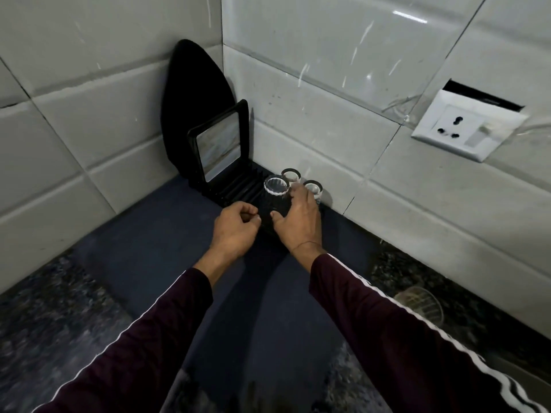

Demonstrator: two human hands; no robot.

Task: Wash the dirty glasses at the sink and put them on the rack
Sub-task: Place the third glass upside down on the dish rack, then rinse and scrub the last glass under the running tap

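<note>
Three glasses stand upside down on the black rack (238, 189) in the far corner, and the right hand (298, 217) grips the nearest, ribbed glass (275, 195). The other two glasses (301, 181) stand just behind it, against the tiled wall. The left hand (234, 228) hovers beside the rack, fingers curled on nothing.

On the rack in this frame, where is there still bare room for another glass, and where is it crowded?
The ridged rack is bare between the propped tray and the ribbed glass that the right hand grips. The wall end is crowded: two small glasses stand there. The left hand occupies the front edge.
</note>
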